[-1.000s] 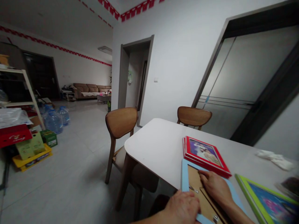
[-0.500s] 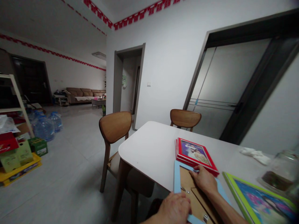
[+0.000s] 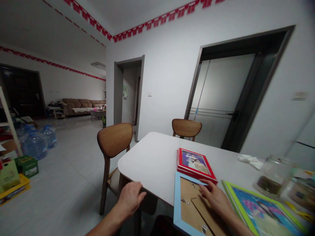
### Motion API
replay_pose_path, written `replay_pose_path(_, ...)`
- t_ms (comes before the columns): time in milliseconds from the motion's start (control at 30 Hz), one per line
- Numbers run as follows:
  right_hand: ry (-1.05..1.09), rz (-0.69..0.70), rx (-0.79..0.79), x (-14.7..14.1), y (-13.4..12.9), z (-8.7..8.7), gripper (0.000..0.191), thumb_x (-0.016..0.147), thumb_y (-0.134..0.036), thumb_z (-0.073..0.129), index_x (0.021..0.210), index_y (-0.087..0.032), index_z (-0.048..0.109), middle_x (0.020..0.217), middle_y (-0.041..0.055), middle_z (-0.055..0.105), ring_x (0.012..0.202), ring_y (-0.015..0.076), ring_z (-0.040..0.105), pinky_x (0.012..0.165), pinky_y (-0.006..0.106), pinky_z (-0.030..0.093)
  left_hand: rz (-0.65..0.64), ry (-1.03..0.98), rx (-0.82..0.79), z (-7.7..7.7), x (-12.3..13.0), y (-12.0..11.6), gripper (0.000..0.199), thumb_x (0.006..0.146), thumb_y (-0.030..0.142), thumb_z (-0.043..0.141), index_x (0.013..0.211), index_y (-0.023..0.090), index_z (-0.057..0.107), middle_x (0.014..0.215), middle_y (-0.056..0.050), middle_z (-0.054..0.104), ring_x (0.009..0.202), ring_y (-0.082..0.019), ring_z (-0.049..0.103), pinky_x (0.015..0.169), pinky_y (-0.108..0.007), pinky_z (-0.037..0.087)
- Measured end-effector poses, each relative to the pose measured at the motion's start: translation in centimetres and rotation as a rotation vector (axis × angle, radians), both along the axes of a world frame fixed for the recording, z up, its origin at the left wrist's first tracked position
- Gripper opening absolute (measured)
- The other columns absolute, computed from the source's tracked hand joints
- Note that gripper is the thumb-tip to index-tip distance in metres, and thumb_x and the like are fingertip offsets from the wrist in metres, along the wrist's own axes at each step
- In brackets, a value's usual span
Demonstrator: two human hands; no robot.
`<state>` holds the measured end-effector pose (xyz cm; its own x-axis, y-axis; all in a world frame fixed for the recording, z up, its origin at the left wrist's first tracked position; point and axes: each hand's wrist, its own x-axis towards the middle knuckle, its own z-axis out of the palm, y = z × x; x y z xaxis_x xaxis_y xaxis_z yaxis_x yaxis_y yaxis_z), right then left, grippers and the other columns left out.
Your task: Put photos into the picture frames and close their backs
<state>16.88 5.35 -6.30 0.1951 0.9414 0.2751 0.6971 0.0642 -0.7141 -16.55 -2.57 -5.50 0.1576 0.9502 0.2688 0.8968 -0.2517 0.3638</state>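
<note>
A light blue photo frame point(image 3: 177, 200) lies face down at the table's near edge, its brown backing board point(image 3: 190, 214) with metal clips and stand leg facing up. My right hand point(image 3: 218, 198) rests over its upper right part, fingers stretched out, fingertips touching the frame's top edge and board. My left hand point(image 3: 130, 198) is apart from the frame, by the table's front edge. It holds nothing; its fingers curve loosely with the thumb apart. Just beyond the blue frame lies a stack of red photo frames point(image 3: 197, 164). Green-rimmed photo frames point(image 3: 261, 206) lie to the right.
On the white table point(image 3: 152, 164), a glass jar point(image 3: 273, 177) with dark contents and a crumpled white tissue point(image 3: 249, 161) stand at the right. Wooden chairs point(image 3: 115, 139) are at the left and far sides. Large water bottles point(image 3: 35, 144) and boxes are on the floor at left.
My left hand has let go of the blue frame's side and moved left, away from it. My right hand's fingers have loosened on the board. The view has turned slightly right.
</note>
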Motion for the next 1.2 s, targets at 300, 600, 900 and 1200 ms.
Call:
replay_pose_path(300, -0.129, 0.266, -0.057, -2.0, -9.1, 2.5, 0.044, 0.068, -0.045, 0.046, 0.099, -0.017, 0.060, 0.102, 0.0099, 0.061, 0.091, 0.0211, 0.056, 0.080, 0.030, 0.042, -0.231, -0.413, 0.082, 0.0, 2.2, -2.0, 0.032, 0.063, 0.003, 0.040, 0.085, 0.019, 0.057, 0.083, -0.002, 0.059, 0.076, -0.015, 0.054, 0.071, -0.024, 0.042)
replay_pose_path(600, -0.471, 0.399, -0.166, -5.3, -12.1, 1.4, 0.062, 0.055, -0.032, 0.063, 0.115, -0.025, 0.049, 0.127, 0.0075, 0.043, 0.117, 0.0292, 0.033, 0.098, 0.044, 0.020, -0.486, -1.274, -0.642, -4.5, 12.6, -1.5, 0.049, 0.063, 0.054, 0.058, 0.085, 0.010, 0.061, 0.078, -0.009, 0.064, 0.078, -0.025, 0.058, 0.074, -0.036, 0.042)
replay_pose_path(900, 0.319, 0.257, 0.046, -4.5, -13.0, 8.5, 0.055, 0.073, -0.050, 0.042, 0.112, -0.012, 0.051, 0.112, 0.0126, 0.054, 0.102, 0.0215, 0.049, 0.088, 0.033, 0.037, -0.445, -1.163, -0.231, 4.7, 16.8, -4.0, 0.047, 0.069, 0.038, 0.056, 0.108, 0.013, 0.052, 0.105, -0.010, 0.059, 0.095, -0.024, 0.054, 0.082, -0.029, 0.042)
replay_pose_path(1200, 0.688, 0.020, -0.089, 2.9, -15.7, 12.2, 0.073, 0.065, -0.047, 0.046, 0.128, -0.017, 0.028, 0.092, 0.0058, 0.060, 0.070, 0.0139, 0.057, 0.055, 0.023, 0.044, -0.843, -0.519, 0.074, 4.5, 23.5, -4.0, 0.059, 0.068, 0.017, 0.048, 0.125, 0.012, 0.036, 0.130, -0.011, 0.036, 0.119, -0.026, 0.032, 0.100, -0.037, 0.024)
